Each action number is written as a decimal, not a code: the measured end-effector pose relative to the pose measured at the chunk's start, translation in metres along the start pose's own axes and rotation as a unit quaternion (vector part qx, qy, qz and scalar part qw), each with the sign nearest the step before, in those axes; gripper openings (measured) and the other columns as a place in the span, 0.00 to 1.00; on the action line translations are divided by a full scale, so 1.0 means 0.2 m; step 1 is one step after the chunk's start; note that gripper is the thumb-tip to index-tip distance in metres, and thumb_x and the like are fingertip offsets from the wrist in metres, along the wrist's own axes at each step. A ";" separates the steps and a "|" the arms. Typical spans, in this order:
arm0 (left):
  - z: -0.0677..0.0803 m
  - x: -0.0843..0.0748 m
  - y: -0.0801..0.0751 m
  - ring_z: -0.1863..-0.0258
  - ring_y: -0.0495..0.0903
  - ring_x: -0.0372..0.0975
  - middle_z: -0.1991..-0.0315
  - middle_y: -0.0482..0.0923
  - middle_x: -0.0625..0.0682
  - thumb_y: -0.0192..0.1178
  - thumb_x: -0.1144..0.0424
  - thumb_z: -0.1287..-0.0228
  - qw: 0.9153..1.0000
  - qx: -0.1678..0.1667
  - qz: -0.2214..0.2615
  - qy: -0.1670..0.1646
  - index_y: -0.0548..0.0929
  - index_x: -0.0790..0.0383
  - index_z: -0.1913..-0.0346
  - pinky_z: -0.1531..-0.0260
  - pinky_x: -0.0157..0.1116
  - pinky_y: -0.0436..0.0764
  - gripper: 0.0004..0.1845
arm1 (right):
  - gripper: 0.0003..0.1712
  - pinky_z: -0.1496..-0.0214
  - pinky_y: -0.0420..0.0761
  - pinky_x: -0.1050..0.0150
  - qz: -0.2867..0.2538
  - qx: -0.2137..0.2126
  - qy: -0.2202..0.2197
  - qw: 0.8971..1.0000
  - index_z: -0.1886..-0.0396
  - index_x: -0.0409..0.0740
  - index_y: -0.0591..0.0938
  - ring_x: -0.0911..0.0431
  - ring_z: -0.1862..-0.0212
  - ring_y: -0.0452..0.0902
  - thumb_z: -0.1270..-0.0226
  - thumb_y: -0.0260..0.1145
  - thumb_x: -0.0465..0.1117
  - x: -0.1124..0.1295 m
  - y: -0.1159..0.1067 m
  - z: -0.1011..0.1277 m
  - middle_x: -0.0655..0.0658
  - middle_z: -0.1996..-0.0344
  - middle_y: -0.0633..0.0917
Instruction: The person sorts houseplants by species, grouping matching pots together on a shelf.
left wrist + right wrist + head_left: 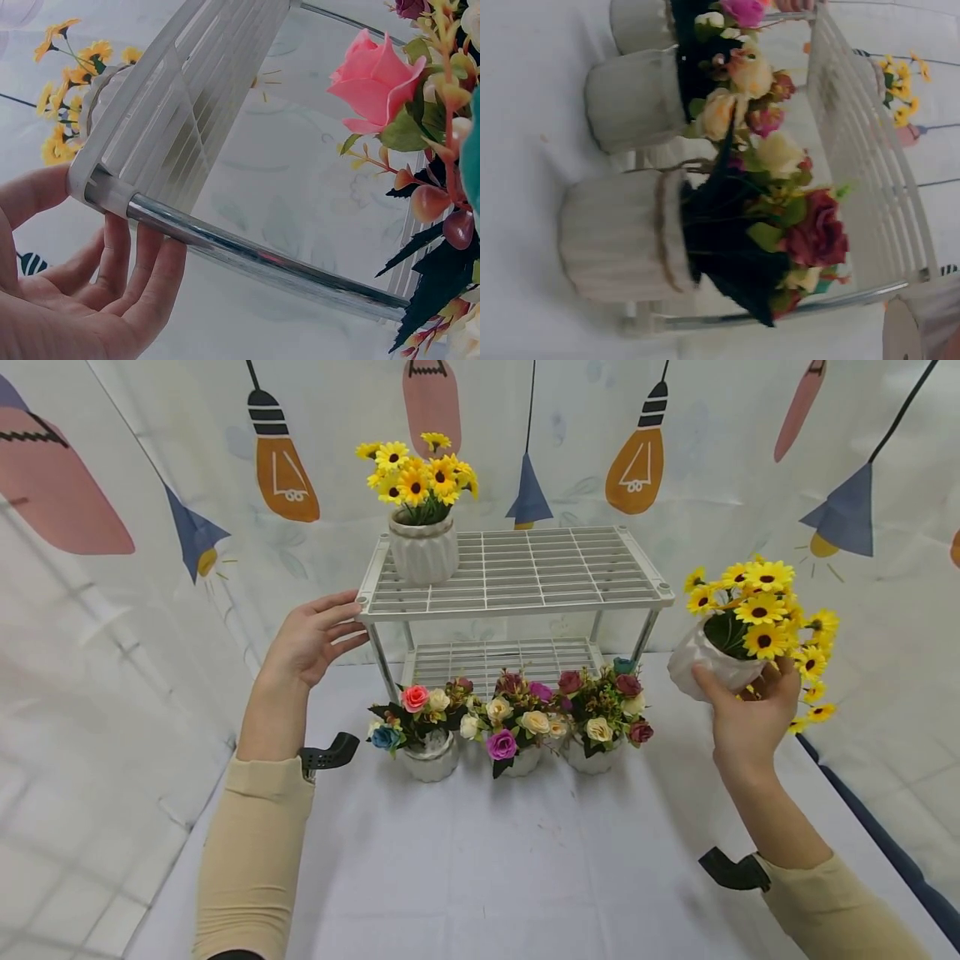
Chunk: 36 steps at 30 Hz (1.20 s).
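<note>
Leaning a little, a white pot (708, 664) of yellow flowers (765, 610) hangs in the air to the right of the wire rack (517, 609), held by the person's right hand (753, 718). That hand is partly closed, the thumb laid along the near side of the pot and the other fingers bent behind it, with blooms spilling past them.

The left hand (311, 639) has a light hold on the rack's upper left front corner. From the left wrist I can see the thumb against the corner and the 4 fingers, only gently bent, reaching to the underside by the chrome post (262, 259).

On the top shelf, toward its left end, stands a second ribbed pot (425, 552) with similar yellow blooms, upright. On the white worktop (480, 868), in front of the lower shelf (517, 652), 3 pots of mixed roses sit in a row: the left pot (432, 760) has a coral and a blue rose, the middle pot (519, 764) a purple bloom low down, and the right pot (592, 757) dark red roses.
</note>
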<state>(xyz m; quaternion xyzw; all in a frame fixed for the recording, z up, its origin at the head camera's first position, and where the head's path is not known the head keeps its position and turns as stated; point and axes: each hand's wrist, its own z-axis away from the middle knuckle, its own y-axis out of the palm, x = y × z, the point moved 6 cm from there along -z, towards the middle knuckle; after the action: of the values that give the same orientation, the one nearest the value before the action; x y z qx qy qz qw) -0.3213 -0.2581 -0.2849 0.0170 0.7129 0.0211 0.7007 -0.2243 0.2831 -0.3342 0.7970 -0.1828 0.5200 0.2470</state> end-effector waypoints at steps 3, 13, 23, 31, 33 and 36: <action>0.00 0.00 0.00 0.49 0.83 0.42 0.48 0.84 0.48 0.70 0.55 0.31 1.000 0.003 0.002 0.001 0.71 0.66 0.27 0.48 0.37 0.83 0.35 | 0.47 0.38 0.78 0.63 0.006 0.001 -0.029 1.000 0.28 0.53 0.67 0.52 0.37 0.70 0.44 0.81 0.33 0.06 0.02 -0.03 0.45 0.35 0.72; 0.00 0.00 0.00 0.49 0.83 0.42 0.51 0.85 0.46 0.70 0.56 0.31 1.000 0.007 0.010 0.001 0.70 0.67 0.27 0.50 0.36 0.83 0.35 | 0.45 0.38 0.78 0.62 -0.030 0.033 -0.060 0.997 0.29 0.53 0.71 0.50 0.37 0.71 0.45 0.82 0.34 0.22 0.11 -0.09 0.43 0.35 0.74; 0.00 -0.01 0.00 0.50 0.84 0.42 0.52 0.85 0.46 0.69 0.57 0.30 1.000 0.010 0.017 -0.001 0.70 0.68 0.27 0.50 0.36 0.84 0.34 | 0.48 0.36 0.77 0.58 -0.041 0.087 -0.054 0.994 0.28 0.54 0.66 0.51 0.38 0.70 0.44 0.82 0.33 0.36 0.32 -0.13 0.43 0.37 0.72; 0.00 -0.01 0.00 0.49 0.83 0.42 0.51 0.85 0.46 0.69 0.57 0.30 1.000 0.012 0.015 -0.003 0.70 0.67 0.26 0.50 0.36 0.84 0.35 | 0.47 0.39 0.79 0.56 0.002 0.131 -0.033 0.991 0.29 0.54 0.66 0.51 0.39 0.71 0.44 0.83 0.37 0.37 0.53 -0.14 0.45 0.39 0.71; 0.00 -0.01 0.00 0.48 0.83 0.42 0.51 0.85 0.46 0.69 0.56 0.30 1.000 0.014 0.013 -0.004 0.69 0.67 0.26 0.50 0.36 0.84 0.36 | 0.47 0.40 0.79 0.55 0.009 0.140 -0.027 0.990 0.29 0.53 0.65 0.52 0.39 0.71 0.44 0.83 0.37 0.37 0.59 -0.15 0.45 0.40 0.70; 0.00 -0.01 0.00 0.48 0.83 0.42 0.50 0.85 0.46 0.70 0.56 0.31 1.000 0.016 0.011 -0.006 0.69 0.67 0.26 0.50 0.36 0.83 0.36 | 0.47 0.40 0.80 0.56 0.013 0.155 -0.019 0.988 0.30 0.52 0.64 0.51 0.40 0.72 0.43 0.82 0.36 0.38 0.67 -0.15 0.45 0.41 0.70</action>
<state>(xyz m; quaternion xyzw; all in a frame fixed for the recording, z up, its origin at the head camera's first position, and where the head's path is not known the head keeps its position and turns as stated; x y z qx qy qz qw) -0.3211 -0.2580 -0.2824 0.0362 0.7085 0.0168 0.7046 -0.2894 0.1897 -0.2275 0.8327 -0.1151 0.5302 0.1105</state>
